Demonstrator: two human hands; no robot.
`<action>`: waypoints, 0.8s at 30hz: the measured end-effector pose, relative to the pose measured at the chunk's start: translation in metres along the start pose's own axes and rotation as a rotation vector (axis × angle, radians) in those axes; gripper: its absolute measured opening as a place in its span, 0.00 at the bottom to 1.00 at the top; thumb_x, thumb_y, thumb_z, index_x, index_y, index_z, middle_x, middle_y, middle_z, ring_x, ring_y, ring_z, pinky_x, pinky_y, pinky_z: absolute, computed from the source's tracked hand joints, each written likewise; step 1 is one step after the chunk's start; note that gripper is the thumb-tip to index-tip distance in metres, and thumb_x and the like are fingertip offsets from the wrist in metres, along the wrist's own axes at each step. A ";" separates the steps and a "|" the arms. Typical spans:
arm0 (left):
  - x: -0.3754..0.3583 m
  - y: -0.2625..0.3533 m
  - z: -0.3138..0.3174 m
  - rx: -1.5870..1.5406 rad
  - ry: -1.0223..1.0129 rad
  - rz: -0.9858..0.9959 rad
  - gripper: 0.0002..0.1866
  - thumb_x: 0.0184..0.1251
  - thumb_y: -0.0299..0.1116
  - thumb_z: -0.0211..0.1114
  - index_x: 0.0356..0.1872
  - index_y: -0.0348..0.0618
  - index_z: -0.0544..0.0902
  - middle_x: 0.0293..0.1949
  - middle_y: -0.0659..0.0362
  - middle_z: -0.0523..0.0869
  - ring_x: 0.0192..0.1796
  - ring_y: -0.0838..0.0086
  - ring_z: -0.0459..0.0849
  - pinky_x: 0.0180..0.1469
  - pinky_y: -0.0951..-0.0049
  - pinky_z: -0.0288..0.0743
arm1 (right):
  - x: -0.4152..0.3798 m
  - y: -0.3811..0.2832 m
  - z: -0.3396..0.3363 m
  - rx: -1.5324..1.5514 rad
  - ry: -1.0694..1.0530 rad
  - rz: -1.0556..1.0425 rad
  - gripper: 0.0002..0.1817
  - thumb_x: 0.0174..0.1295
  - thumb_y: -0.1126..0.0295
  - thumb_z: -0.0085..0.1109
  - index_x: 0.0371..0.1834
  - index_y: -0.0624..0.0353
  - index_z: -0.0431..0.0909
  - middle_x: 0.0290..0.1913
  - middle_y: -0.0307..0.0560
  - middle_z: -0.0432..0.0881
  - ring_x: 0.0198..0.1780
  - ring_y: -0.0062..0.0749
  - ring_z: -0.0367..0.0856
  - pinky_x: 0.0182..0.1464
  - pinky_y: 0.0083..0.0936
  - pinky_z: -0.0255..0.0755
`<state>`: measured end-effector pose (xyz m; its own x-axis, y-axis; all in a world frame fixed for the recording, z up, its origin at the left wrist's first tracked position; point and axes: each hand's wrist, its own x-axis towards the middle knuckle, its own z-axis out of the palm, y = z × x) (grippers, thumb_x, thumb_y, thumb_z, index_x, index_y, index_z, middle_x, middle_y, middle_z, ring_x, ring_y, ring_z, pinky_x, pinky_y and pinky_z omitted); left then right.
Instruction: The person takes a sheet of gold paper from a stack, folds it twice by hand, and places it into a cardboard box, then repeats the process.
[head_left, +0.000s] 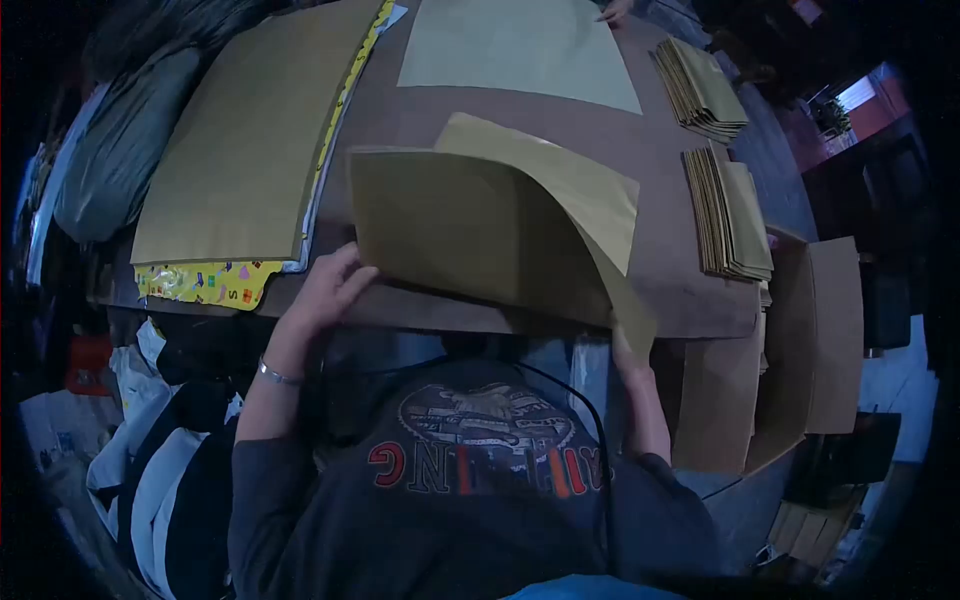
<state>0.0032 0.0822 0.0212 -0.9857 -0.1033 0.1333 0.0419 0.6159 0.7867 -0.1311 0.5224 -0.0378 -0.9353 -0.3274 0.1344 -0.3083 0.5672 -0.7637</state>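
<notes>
Nearest the camera I see my own dark printed sweatshirt (470, 460) filling the bottom centre of the frame, both forearms rising from it toward the table edge. My left hand (325, 290), with a thin metal bracelet (277, 376) at the wrist, sits left of centre, fingers spread and closed over the lower left corner of the large tan paper sheet (450, 235). My right hand (625, 350) is lower and to the right, mostly hidden behind the sheet's drooping lower right corner; I judge it pinches that corner, but I cannot tell its exact grip. The hands are well apart, one at each end of the sheet's near edge.

The sheet is lifted just above the brown tabletop (660, 170) in the middle of the frame, its long axis running left to right between my hands, with a folded flap (560, 175) turned over toward the upper right. The left hand holds higher, and the sheet lies directly ahead of both.

Further out, at upper left lies a flat stack of big tan sheets (250, 130) over bright yellow patterned wrapping paper (205, 282). At upper centre is a paler flat sheet (515, 50). At right stand two piles of finished paper bags (728, 215), with an open cardboard box (815, 340) below them.
</notes>
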 end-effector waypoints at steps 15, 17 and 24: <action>0.061 -0.016 0.046 -0.019 0.268 -0.280 0.27 0.69 0.38 0.62 0.63 0.34 0.68 0.41 0.40 0.85 0.48 0.51 0.85 0.52 0.61 0.75 | 0.075 -0.016 0.009 -0.303 0.085 0.194 0.19 0.68 0.59 0.55 0.35 0.70 0.79 0.35 0.71 0.80 0.40 0.68 0.78 0.42 0.51 0.71; 0.050 -0.007 0.040 0.067 0.123 -0.381 0.32 0.65 0.39 0.66 0.65 0.34 0.66 0.39 0.43 0.85 0.46 0.53 0.85 0.51 0.61 0.76 | 0.075 -0.011 0.009 -0.263 0.105 0.154 0.20 0.68 0.58 0.54 0.33 0.70 0.78 0.35 0.72 0.80 0.42 0.68 0.78 0.42 0.51 0.71; 0.043 -0.018 0.039 0.012 0.127 -0.284 0.26 0.64 0.33 0.66 0.61 0.36 0.72 0.32 0.54 0.84 0.36 0.74 0.82 0.41 0.72 0.76 | 0.073 -0.020 0.004 -0.352 0.087 0.248 0.22 0.67 0.58 0.52 0.33 0.71 0.79 0.36 0.73 0.80 0.42 0.68 0.79 0.46 0.53 0.72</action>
<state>-0.0462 0.0971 -0.0108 -0.9292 -0.3692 -0.0160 -0.2353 0.5577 0.7960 -0.1926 0.4842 -0.0155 -0.9950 -0.0925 0.0382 -0.0989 0.8487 -0.5195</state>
